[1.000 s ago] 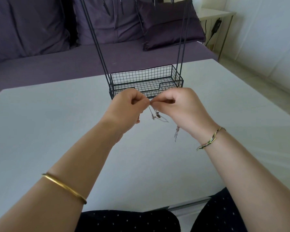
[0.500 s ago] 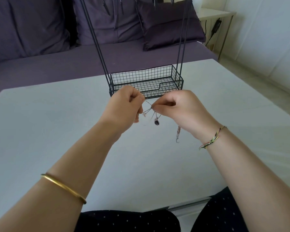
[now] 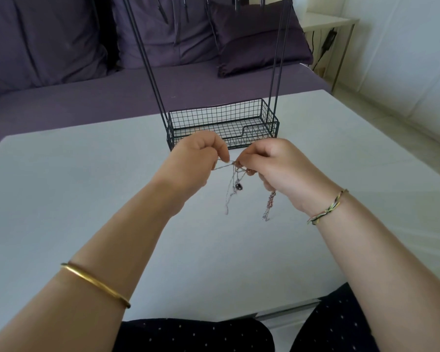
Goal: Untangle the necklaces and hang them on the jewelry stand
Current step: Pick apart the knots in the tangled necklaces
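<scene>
Necklaces [image 3: 237, 186], tangled into a knot of thin chains, are held up at the centre of the frame above the white worktop [image 3: 87, 189], with loose ends hanging down. One strand is pinched by the curled fingers of the left hand [image 3: 197, 162], and the knot by those of the right hand [image 3: 281, 168]. The wire-basket jewelry stand [image 3: 222, 123] is seen just behind the hands.

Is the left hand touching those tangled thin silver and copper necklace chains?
Touching. The head view shows the left hand pinching a strand of the tangled thin silver and copper necklace chains at its fingertips, no gap visible.
</scene>
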Demonstrator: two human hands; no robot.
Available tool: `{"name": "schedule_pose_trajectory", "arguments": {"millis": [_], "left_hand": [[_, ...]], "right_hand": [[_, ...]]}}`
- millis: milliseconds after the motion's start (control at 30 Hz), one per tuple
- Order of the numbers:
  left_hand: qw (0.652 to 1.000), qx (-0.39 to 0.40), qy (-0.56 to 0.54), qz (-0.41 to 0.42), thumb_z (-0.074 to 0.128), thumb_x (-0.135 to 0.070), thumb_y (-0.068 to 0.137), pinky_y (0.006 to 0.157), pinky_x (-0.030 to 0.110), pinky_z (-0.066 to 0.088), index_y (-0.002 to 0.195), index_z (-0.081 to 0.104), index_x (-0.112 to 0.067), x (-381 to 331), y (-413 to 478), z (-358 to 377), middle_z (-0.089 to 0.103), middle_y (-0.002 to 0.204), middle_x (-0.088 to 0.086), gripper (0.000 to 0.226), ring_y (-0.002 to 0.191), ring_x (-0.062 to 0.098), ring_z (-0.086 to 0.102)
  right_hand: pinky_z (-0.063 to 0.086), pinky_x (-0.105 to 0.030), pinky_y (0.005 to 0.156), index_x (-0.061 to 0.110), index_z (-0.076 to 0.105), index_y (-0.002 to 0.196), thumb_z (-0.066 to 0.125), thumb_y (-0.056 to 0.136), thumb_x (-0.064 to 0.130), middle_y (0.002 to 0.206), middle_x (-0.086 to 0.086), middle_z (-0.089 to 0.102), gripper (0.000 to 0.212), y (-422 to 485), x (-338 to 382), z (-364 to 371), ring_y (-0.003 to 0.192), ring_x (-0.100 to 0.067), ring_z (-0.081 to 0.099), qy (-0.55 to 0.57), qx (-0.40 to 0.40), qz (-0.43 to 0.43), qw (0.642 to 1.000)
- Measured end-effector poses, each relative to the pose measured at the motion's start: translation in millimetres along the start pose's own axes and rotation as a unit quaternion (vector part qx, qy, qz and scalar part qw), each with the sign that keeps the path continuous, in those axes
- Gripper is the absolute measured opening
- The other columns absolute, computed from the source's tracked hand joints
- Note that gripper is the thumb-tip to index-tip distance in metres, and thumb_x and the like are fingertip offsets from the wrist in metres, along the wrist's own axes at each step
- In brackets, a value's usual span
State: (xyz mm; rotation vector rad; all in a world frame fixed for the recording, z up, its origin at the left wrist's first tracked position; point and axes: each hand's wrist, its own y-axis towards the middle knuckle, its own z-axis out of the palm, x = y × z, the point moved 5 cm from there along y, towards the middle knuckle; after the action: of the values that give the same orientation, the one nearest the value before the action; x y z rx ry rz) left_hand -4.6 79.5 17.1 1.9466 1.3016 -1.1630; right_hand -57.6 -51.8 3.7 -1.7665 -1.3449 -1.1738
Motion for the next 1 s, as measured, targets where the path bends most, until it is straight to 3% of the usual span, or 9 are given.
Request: {"name": "schedule_pose_trajectory", "arguments": {"millis": [267,367,500,600,767,1000], "left_hand": [[0.998,-0.038,0.052,0.003,0.041,-0.008,0.087,0.061,0.026,0.039,0.071,0.068,-0.021,-3.1,-2.7,-0.6,0.053,0.063,-0.008,0.034,0.059,0.016,0.041],[0.997,-0.04,0.063,0.018,0.05,-0.01,0.086,0.053,0.021,0.039,0.075,0.07,-0.021,-2.7,-2.6,-0.9,0.059,0.057,-0.016,0.025,0.055,0.011,0.042],[0.995,-0.035,0.084,0.04,0.056,-0.011,0.085,0.044,0.017,0.035,0.077,0.072,-0.023,-4.9,-3.9,-1.0,0.054,0.058,-0.01,0.022,0.051,0.009,0.04],[0.996,-0.03,0.071,0.05,0.061,-0.015,0.086,0.05,0.015,0.041,0.076,0.07,-0.023,-5.3,-4.9,-1.2,0.058,0.066,-0.01,0.016,0.057,0.007,0.047],[0.997,-0.021,0.047,0.051,0.068,-0.021,0.083,0.067,0.031,0.051,0.077,0.071,-0.022,-5.4,-5.6,-1.1,0.061,0.071,-0.007,0.007,0.067,0.01,0.054],[0.999,-0.027,0.028,0.023,0.072,-0.024,0.082,0.066,0.025,0.049,0.07,0.068,-0.021,-2.7,-5.5,1.8,0.064,0.074,-0.007,0.013,0.073,0.012,0.06]], "right_hand": [[0.029,-0.023,0.048,0.017,0.059,0.071,0.049,0.092,0.009,0.062,0.007,0.054,0.024,-0.9,0.0,3.1,0.048,-0.007,0.038,0.009,0.018,0.016,1.0],[0.028,-0.024,0.048,0.018,0.058,0.073,0.048,0.092,0.008,0.064,0.005,0.054,0.024,-1.1,-0.1,3.0,0.05,-0.01,0.036,0.015,0.019,0.018,1.0],[0.026,-0.023,0.045,0.017,0.059,0.074,0.045,0.094,0.006,0.062,0.004,0.054,0.026,-1.1,-1.1,2.7,0.048,-0.011,0.034,0.04,0.026,0.023,0.999],[0.026,-0.02,0.041,0.016,0.059,0.074,0.044,0.094,0.005,0.062,0.003,0.053,0.026,-0.6,-1.4,3.1,0.041,-0.007,0.032,0.055,0.036,0.024,0.998],[0.024,-0.018,0.037,0.016,0.058,0.073,0.045,0.094,0.004,0.062,0.001,0.052,0.027,1.0,-3.6,5.4,0.035,-0.003,0.03,0.093,0.047,0.035,0.994],[0.026,-0.018,0.039,0.014,0.06,0.075,0.05,0.093,0.009,0.06,0.005,0.056,0.022,0.2,-2.9,7.2,0.039,-0.005,0.032,0.092,0.038,0.021,0.995]]}}
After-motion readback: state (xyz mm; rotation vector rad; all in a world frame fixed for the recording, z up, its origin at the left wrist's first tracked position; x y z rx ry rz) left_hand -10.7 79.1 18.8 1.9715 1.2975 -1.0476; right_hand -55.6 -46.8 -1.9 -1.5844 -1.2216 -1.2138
